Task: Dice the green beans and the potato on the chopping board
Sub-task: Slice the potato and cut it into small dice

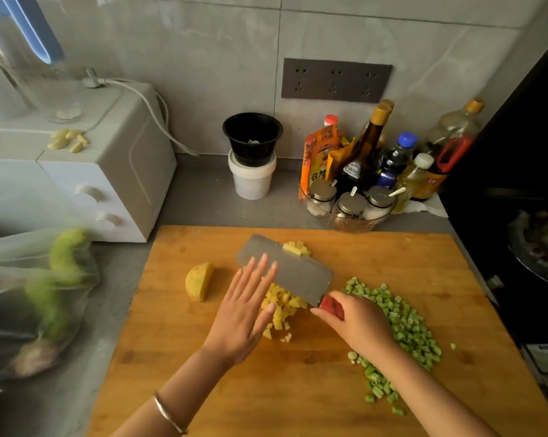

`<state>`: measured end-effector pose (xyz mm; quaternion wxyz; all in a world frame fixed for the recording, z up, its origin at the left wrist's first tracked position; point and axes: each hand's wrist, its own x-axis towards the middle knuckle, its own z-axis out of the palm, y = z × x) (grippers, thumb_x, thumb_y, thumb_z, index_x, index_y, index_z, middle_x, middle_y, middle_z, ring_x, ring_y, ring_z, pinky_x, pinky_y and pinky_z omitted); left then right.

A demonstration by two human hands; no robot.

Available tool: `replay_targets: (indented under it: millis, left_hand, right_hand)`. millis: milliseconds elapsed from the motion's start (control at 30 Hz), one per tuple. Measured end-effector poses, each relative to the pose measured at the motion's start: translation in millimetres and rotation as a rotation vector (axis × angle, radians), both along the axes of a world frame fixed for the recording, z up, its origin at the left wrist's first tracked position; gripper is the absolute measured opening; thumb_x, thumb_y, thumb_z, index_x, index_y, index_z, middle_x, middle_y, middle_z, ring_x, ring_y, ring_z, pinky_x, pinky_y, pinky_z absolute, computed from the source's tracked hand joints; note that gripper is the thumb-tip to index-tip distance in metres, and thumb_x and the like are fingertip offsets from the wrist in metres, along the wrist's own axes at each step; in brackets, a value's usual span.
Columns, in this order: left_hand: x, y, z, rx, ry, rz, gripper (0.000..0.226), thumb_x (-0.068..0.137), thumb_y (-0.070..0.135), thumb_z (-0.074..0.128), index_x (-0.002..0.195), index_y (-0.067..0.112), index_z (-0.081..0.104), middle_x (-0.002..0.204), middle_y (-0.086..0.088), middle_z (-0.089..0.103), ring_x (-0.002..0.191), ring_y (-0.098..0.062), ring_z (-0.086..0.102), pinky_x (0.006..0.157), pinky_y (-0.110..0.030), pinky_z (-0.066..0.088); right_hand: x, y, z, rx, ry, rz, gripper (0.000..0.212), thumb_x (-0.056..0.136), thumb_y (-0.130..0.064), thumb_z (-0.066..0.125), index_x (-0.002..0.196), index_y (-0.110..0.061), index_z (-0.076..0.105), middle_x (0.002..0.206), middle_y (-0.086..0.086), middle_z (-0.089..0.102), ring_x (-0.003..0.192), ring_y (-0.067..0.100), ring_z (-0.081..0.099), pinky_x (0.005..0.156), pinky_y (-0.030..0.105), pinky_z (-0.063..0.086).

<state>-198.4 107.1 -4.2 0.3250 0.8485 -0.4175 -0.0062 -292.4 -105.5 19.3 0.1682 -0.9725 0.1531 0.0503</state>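
Note:
A wooden chopping board [203,367] fills the near counter. My right hand [357,326] grips the red handle of a cleaver [291,272], whose flat blade lies tilted over a pile of diced potato [282,305]. More potato cubes [296,247] sit at the blade's far edge. My left hand [244,313] is flat with straight fingers, its fingertips on the blade and its palm over the potato pile. An uncut potato half [199,280] lies to the left. A long heap of diced green beans [405,323] runs down the board's right side, partly under my right arm.
A plastic bag with green vegetables [45,291] lies left of the board. A white appliance [77,171] with garlic cloves [67,140] on top stands behind it. A black cup on a white tub [252,178], bottles and spice jars [370,181] line the wall. A dark pan [537,244] sits at right.

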Motion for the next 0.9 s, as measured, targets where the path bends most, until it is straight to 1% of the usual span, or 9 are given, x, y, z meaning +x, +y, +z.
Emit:
replay_targets:
  millis: [167, 333, 400, 500, 533, 600, 700, 833, 900]
  left_hand:
    - [6.1, -8.3, -7.9, 0.41, 0.012, -0.232, 0.066, 0.089, 0.066, -0.004, 0.149, 0.037, -0.006, 0.157, 0.014, -0.013, 0.141, -0.004, -0.021, 0.117, -0.03, -0.013]
    - [38.6, -30.1, -10.2, 0.519, 0.114, -0.195, 0.073, 0.087, 0.065, -0.002, 0.15, 0.03, -0.002, 0.158, 0.008, -0.006, 0.142, -0.005, -0.015, 0.106, -0.017, -0.021]
    - [51.9, -37.1, -6.6, 0.508, 0.19, -0.179, 0.064, 0.094, 0.058, 0.011, 0.151, 0.029, 0.009, 0.159, 0.008, 0.003, 0.144, -0.007, -0.005, 0.11, -0.022, -0.011]
    - [68.2, -31.0, -0.7, 0.209, 0.246, -0.009, 0.054, 0.097, 0.051, 0.021, 0.143, 0.029, 0.036, 0.151, 0.007, 0.033, 0.138, -0.012, 0.03, 0.115, -0.034, 0.021]
    - [73.7, -25.4, 0.2, 0.081, 0.252, 0.099, 0.047, 0.098, 0.046, 0.026, 0.138, 0.027, 0.044, 0.144, 0.005, 0.044, 0.129, -0.014, 0.043, 0.108, -0.035, 0.035]
    - [85.8, -13.3, -2.3, -0.068, 0.228, 0.314, 0.033, 0.101, 0.032, 0.035, 0.126, 0.02, 0.054, 0.129, 0.0, 0.056, 0.11, -0.018, 0.056, 0.09, -0.032, 0.048]
    - [99.6, -3.2, -15.2, 0.042, 0.262, 0.427, 0.026, 0.099, 0.022, 0.045, 0.121, 0.016, 0.058, 0.125, -0.004, 0.059, 0.099, -0.019, 0.061, 0.081, -0.032, 0.053]
    - [97.2, -15.1, -34.0, 0.23, 0.257, 0.329, 0.031, 0.095, 0.023, 0.054, 0.126, 0.017, 0.057, 0.129, -0.004, 0.058, 0.106, -0.02, 0.059, 0.085, -0.03, 0.053]
    - [98.8, -23.5, -39.5, 0.27, 0.236, 0.333, 0.04, 0.096, 0.025, 0.054, 0.134, 0.017, 0.049, 0.138, -0.005, 0.049, 0.111, -0.022, 0.057, 0.087, -0.031, 0.052]
  right_hand:
    - [2.6, 3.0, -2.0, -0.145, 0.09, 0.153, 0.05, 0.089, -0.07, 0.042, 0.109, -0.027, 0.057, 0.101, -0.009, 0.066, 0.089, 0.01, 0.062, 0.064, 0.025, 0.036]
    - [-7.4, 7.2, -9.0, -0.146, 0.126, 0.2, 0.053, 0.091, -0.07, 0.039, 0.115, -0.026, 0.055, 0.106, -0.008, 0.064, 0.093, 0.01, 0.061, 0.069, 0.022, 0.039]
    - [-12.5, 6.3, -11.5, -0.123, 0.122, 0.186, 0.052, 0.09, -0.07, 0.04, 0.113, -0.026, 0.056, 0.098, -0.011, 0.061, 0.086, 0.009, 0.058, 0.065, 0.019, 0.038]
    - [-21.3, 0.4, -13.1, -0.044, 0.108, 0.129, 0.046, 0.088, -0.071, 0.044, 0.1, -0.029, 0.057, 0.08, -0.015, 0.053, 0.071, 0.006, 0.051, 0.056, 0.017, 0.032]
    - [-25.0, -3.5, -15.1, -0.005, 0.09, 0.098, 0.044, 0.087, -0.071, 0.046, 0.094, -0.029, 0.057, 0.075, -0.014, 0.053, 0.067, 0.005, 0.05, 0.055, 0.018, 0.033]
    - [-34.4, -11.7, -19.6, 0.077, 0.051, 0.018, 0.046, 0.084, -0.072, 0.05, 0.087, -0.027, 0.059, 0.069, -0.008, 0.056, 0.062, 0.005, 0.052, 0.055, 0.022, 0.038]
    - [-44.9, -19.3, -24.9, 0.194, 0.003, -0.081, 0.047, 0.082, -0.07, 0.054, 0.083, -0.024, 0.064, 0.06, -0.002, 0.054, 0.051, 0.007, 0.049, 0.05, 0.022, 0.034]
    - [-46.5, -21.9, -29.1, 0.392, -0.104, -0.191, 0.054, 0.074, -0.073, 0.052, 0.06, -0.021, 0.051, 0.047, -0.006, 0.041, 0.043, 0.007, 0.041, 0.048, 0.025, 0.027]
    - [-44.0, -21.7, -32.1, 0.448, -0.112, -0.233, 0.053, 0.073, -0.072, 0.052, 0.058, -0.021, 0.049, 0.046, -0.007, 0.043, 0.043, 0.005, 0.041, 0.048, 0.026, 0.029]
